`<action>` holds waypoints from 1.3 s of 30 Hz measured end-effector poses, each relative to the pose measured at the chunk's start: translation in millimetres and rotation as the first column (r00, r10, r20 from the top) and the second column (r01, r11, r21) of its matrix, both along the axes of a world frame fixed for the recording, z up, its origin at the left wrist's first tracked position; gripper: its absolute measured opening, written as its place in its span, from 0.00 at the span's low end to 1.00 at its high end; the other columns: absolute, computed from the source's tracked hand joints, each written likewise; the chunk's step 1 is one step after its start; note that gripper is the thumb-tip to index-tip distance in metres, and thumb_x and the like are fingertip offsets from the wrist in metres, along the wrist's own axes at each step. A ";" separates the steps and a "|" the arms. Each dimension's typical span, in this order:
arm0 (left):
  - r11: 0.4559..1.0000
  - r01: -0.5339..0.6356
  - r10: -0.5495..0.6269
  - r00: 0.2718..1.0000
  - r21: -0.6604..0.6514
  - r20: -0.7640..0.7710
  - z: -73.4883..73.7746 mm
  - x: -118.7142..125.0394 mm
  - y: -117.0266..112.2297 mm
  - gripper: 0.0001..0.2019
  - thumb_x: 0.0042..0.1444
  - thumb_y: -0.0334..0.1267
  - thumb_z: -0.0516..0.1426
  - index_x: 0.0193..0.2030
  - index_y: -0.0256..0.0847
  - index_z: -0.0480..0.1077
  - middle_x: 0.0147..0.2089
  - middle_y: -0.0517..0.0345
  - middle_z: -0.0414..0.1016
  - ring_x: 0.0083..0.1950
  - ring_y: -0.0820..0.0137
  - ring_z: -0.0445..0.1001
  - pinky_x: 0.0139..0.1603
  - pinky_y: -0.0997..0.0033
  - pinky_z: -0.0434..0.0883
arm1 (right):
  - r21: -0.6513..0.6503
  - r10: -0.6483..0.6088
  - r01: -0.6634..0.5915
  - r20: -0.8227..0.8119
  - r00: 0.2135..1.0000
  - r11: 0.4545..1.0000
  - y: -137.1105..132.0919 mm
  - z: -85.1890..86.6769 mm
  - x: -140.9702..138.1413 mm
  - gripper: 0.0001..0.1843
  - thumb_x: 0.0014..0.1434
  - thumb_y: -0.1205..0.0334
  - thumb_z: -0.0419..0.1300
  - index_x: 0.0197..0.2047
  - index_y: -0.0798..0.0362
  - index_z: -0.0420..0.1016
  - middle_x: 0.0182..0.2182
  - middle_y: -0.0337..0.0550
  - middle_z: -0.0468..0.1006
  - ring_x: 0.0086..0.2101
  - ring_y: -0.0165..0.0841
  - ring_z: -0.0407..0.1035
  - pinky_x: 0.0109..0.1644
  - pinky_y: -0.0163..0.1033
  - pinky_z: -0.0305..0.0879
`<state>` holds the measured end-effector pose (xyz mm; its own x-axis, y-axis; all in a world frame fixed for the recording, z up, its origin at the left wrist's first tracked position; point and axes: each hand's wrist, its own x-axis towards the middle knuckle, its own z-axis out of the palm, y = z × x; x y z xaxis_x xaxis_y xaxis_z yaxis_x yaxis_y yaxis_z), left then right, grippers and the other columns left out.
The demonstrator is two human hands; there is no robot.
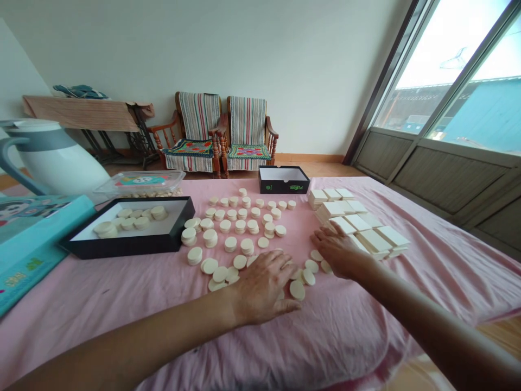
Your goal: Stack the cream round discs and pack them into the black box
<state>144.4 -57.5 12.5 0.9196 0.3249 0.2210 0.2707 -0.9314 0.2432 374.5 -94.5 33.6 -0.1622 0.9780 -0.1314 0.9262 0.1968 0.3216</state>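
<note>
A table under a pink cloth [122, 293], seen from the head of the person working at it. At the far left edge lies a flat teal box [28, 239], with a white jug [57, 157] behind it. Next comes a clear plastic tub [140, 183] and, in front of it, a shallow black tray [130, 244] holding a few cream discs.

The middle of the cloth is covered with many loose round discs [240, 222], cream-coloured, some stacked in twos. At the near edge of this scatter the left hand [262, 288] lies palm down on the discs, its fingers loosely spread and pointing right (nothing is pinched).

Behind, a small black box [284, 180] stands open. Just to the right, the right hand [340, 252] also lies palm down, fingers stretched out and close together. It is just beside the stacked rectangular tiles [362, 225], with a few discs by it; whether it touches the tiles is unclear. A large window [459, 81] fills the right side.
</note>
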 end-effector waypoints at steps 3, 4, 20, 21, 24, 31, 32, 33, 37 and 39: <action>1.000 0.005 -0.004 0.999 0.020 -0.043 -3.6 19.0 -0.7 0.33 0.52 0.59 0.56 0.56 0.35 0.64 0.57 0.41 0.68 0.59 0.51 0.64 0.57 0.50 0.62 | 0.024 -0.005 0.005 0.018 1.000 1.000 -0.3 -2.8 -7.2 0.18 0.50 0.74 0.55 0.45 0.60 0.74 0.41 0.57 0.75 0.48 0.48 0.64 0.60 0.55 0.42; 1.000 0.010 -0.008 0.998 0.028 -0.062 -4.3 22.7 -1.9 0.32 0.52 0.58 0.56 0.56 0.35 0.64 0.56 0.42 0.68 0.58 0.51 0.64 0.57 0.50 0.62 | 0.032 -0.001 0.000 0.020 1.000 0.999 -1.6 -3.0 -9.3 0.16 0.51 0.74 0.55 0.43 0.60 0.74 0.40 0.56 0.75 0.47 0.48 0.65 0.60 0.55 0.42; 0.998 -0.063 0.065 0.995 0.020 -0.070 -1.4 -12.3 -21.1 0.14 0.56 0.41 0.57 0.47 0.40 0.65 0.48 0.52 0.69 0.51 0.61 0.66 0.55 0.57 0.64 | 0.171 0.046 0.091 -0.661 0.749 0.981 -22.9 -41.2 -36.3 0.24 0.52 0.80 0.46 0.49 0.55 0.69 0.42 0.50 0.71 0.42 0.37 0.64 0.45 0.40 0.61; 0.997 -0.069 0.070 0.995 0.019 -0.068 -1.7 -15.4 -21.8 0.14 0.56 0.41 0.57 0.47 0.40 0.66 0.47 0.52 0.69 0.51 0.61 0.67 0.54 0.56 0.65 | 0.184 0.073 0.075 -0.684 0.726 0.980 -21.2 -40.2 -38.7 0.25 0.52 0.79 0.46 0.50 0.55 0.69 0.43 0.50 0.71 0.42 0.37 0.64 0.46 0.41 0.62; 0.996 -0.078 0.080 0.996 0.036 -0.046 -2.3 -25.7 -23.4 0.14 0.56 0.41 0.58 0.47 0.39 0.67 0.48 0.51 0.70 0.53 0.59 0.66 0.56 0.55 0.63 | 0.250 0.116 0.097 -0.714 0.691 0.963 -6.0 -32.6 -39.0 0.26 0.50 0.78 0.49 0.51 0.54 0.68 0.44 0.49 0.71 0.44 0.38 0.65 0.49 0.44 0.62; 0.992 -0.115 0.114 0.993 0.058 0.017 -6.0 -44.8 -24.5 0.12 0.58 0.41 0.55 0.47 0.39 0.69 0.53 0.51 0.71 0.55 0.59 0.66 0.62 0.53 0.60 | 0.204 0.200 -0.076 -0.700 0.686 0.976 69.6 -25.3 -19.1 0.33 0.44 0.76 0.56 0.56 0.57 0.61 0.54 0.54 0.67 0.55 0.42 0.59 0.59 0.51 0.56; 0.993 -0.112 0.111 0.994 0.048 0.016 -6.8 -46.3 -24.4 0.13 0.59 0.42 0.55 0.48 0.39 0.68 0.54 0.51 0.71 0.56 0.59 0.66 0.62 0.53 0.59 | 0.174 0.199 -0.106 -0.704 0.682 0.979 77.9 -26.3 -17.7 0.33 0.44 0.76 0.56 0.55 0.56 0.61 0.53 0.54 0.68 0.55 0.42 0.59 0.58 0.50 0.57; 0.993 -0.108 0.108 0.994 0.041 0.015 -7.4 -47.5 -24.3 0.14 0.59 0.42 0.55 0.50 0.39 0.68 0.55 0.51 0.70 0.57 0.59 0.66 0.63 0.52 0.59 | 0.150 0.199 -0.131 -0.712 0.674 0.980 84.7 -27.3 -16.9 0.32 0.43 0.76 0.57 0.54 0.56 0.62 0.52 0.53 0.69 0.54 0.41 0.61 0.57 0.49 0.58; 0.994 -0.098 0.098 0.995 0.051 0.009 -8.0 -51.2 -22.8 0.16 0.62 0.43 0.51 0.53 0.40 0.67 0.58 0.51 0.69 0.60 0.59 0.64 0.64 0.52 0.58 | 0.115 0.201 -0.177 -0.756 0.623 0.978 97.4 -30.9 -17.7 0.26 0.44 0.75 0.58 0.49 0.54 0.65 0.46 0.48 0.73 0.47 0.37 0.66 0.52 0.46 0.62; 0.995 -0.079 0.079 0.997 0.067 0.000 -7.3 -52.5 -21.5 0.17 0.62 0.43 0.50 0.54 0.40 0.66 0.58 0.50 0.69 0.60 0.58 0.64 0.64 0.51 0.57 | 0.123 0.200 -0.169 -0.779 0.594 0.978 98.7 -32.0 -19.5 0.23 0.45 0.74 0.58 0.47 0.54 0.66 0.43 0.47 0.74 0.44 0.36 0.67 0.50 0.44 0.64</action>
<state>91.9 -79.0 5.2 0.8924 0.3809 0.2419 0.3444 -0.9213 0.1805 354.9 4.3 1.6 -0.3650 0.9162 0.1655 0.7700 0.3970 -0.4996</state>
